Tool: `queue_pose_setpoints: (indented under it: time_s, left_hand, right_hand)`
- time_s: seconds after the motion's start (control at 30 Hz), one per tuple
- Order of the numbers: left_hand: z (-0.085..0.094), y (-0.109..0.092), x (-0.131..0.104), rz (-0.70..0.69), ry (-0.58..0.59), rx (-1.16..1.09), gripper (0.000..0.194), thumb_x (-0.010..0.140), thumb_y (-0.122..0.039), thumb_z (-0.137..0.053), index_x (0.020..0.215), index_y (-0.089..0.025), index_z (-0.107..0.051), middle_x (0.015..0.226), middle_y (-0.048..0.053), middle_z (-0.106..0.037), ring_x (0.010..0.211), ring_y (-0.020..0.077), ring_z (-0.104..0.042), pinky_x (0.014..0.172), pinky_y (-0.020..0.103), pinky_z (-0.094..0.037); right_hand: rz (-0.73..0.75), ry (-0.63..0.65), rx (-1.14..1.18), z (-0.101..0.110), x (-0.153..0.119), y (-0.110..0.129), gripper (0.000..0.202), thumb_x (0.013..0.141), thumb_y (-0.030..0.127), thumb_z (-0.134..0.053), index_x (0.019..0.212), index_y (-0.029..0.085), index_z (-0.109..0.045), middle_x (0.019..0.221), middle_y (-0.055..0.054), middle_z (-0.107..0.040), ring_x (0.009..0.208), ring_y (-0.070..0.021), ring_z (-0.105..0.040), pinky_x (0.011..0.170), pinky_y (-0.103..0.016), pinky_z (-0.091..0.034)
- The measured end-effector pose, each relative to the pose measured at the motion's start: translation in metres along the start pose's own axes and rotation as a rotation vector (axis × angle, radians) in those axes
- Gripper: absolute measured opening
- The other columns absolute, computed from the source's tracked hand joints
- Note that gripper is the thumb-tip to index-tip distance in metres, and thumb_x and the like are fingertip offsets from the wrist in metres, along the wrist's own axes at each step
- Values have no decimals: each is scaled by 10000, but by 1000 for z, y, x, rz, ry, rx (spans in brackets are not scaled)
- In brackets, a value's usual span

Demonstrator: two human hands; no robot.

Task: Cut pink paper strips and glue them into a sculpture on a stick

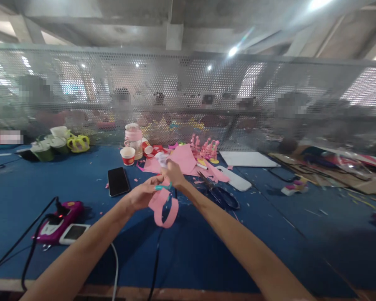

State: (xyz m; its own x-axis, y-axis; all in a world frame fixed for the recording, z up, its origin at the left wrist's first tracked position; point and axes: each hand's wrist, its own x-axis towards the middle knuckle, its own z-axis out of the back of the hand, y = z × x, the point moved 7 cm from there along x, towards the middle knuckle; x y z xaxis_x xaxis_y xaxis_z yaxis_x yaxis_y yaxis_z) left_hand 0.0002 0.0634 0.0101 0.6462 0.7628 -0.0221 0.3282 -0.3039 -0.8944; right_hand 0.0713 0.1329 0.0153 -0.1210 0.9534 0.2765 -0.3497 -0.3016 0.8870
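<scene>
Left hand [144, 192] pinches a curled pink strip [158, 205]; right hand [174, 173] grips a whitish tool [162, 159]; the black cord [157, 255] below might snag the strip.

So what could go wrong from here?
1. The black cord runs from below the hands over the table's front edge; a forearm could snag it.
2. The scissors lie close beside the right forearm, so a sideways sweep might knock them.
3. The curled pink strip hangs loosely below the left hand; it may catch or crease.
</scene>
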Motion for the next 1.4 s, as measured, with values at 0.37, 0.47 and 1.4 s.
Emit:
queue_pose_setpoints:
  time_s: [0.37,0.47,1.4]
  left_hand:
    - [45,28,17,28,-440,-99,174,545,-122,-696,622,-154,-543,456,-47,-546,397,51,-499,450,167,-408]
    - [54,39,20,73,-470,-38,129,594,-131,-667,628,-144,-543,468,-25,-576,419,60,-535,449,157,-415]
    - [56,39,22,-5,-543,270,116,621,-238,-628,643,-145,-561,531,-18,-603,437,77,-547,466,191,-407]
  right_hand:
    - [63,-197,157,83,-76,-29,345,683,509,-536,698,167,-579,348,35,-464,298,-125,-460,351,-260,-419]
    - [56,-142,146,81,-86,-35,352,686,484,-544,819,165,-611,375,34,-469,310,-137,-464,332,-271,-413]
    - [180,2,-64,78,-94,-23,213,740,372,-542,710,174,-615,466,7,-543,318,-97,-453,304,-221,-385]
